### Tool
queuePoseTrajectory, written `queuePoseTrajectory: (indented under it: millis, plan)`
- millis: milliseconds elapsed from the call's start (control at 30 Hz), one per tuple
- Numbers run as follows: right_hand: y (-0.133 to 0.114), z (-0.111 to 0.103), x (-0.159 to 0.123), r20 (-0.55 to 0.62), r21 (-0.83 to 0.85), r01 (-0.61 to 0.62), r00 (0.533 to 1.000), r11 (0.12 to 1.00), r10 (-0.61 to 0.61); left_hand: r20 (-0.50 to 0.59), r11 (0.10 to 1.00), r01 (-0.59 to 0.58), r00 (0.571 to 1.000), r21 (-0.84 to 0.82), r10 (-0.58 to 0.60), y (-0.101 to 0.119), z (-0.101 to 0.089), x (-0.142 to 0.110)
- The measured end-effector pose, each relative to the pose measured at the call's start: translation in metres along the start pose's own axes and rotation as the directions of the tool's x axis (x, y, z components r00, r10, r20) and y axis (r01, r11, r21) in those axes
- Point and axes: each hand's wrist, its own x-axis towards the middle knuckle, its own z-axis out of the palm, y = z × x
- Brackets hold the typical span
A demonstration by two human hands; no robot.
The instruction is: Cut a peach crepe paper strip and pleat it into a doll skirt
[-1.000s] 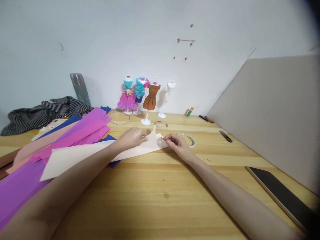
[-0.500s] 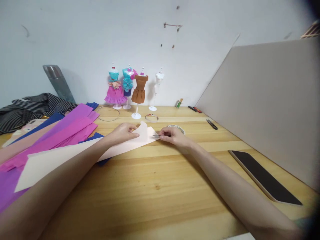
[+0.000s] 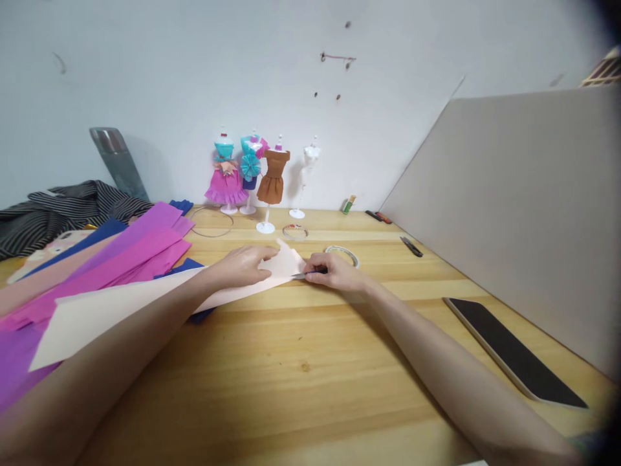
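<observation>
A long strip of pale pink crepe paper [image 3: 228, 296] stretches across the table, its far end cut and partly raised. My left hand [image 3: 242, 265] grips the paper near that end, thumb and fingers a little apart around it. In my right hand [image 3: 332, 270] is a small pair of scissors [image 3: 299, 276], blades pointing left at the paper's lower edge. My fingers hide most of the scissors' handles. Just behind my right hand lies a roll of tape [image 3: 350, 254].
Purple and magenta paper strips [image 3: 145, 252] lie at left, near striped cloth [image 3: 92, 202] and a leaning flask [image 3: 119, 162]. Several small dress forms stand behind, one in a brown dress [image 3: 272, 178]. At right are a phone [image 3: 514, 349], a dark cutter [image 3: 411, 246] and a panel [image 3: 509, 194].
The scissors have shifted slightly left and down, now at the paper's lower edge, and their blades look closer together. The paper's cut end has changed shape. The view has tilted slightly.
</observation>
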Motion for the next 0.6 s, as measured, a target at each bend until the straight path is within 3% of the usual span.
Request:
queuePoseTrajectory:
  millis: [133, 300, 600]
  plan:
    - [0.002, 0.004, -0.001, 0.009, 0.044, 0.004, 1.000, 0.999, -0.005, -0.098, 0.984, 0.155, 0.984, 0.089, -0.146, 0.013, 0.005, 0.004]
    - [0.002, 0.006, 0.000, 0.000, 0.047, 0.001, 1.000, 0.999, -0.001, -0.110, 0.979, 0.149, 0.985, 0.137, -0.135, 0.019, 0.006, 0.009]
    - [0.007, -0.001, -0.002, 0.058, 0.013, 0.022, 0.998, 1.000, -0.022, -0.145, 0.964, 0.202, 0.973, 0.173, -0.178, 0.005, 0.006, 0.013]
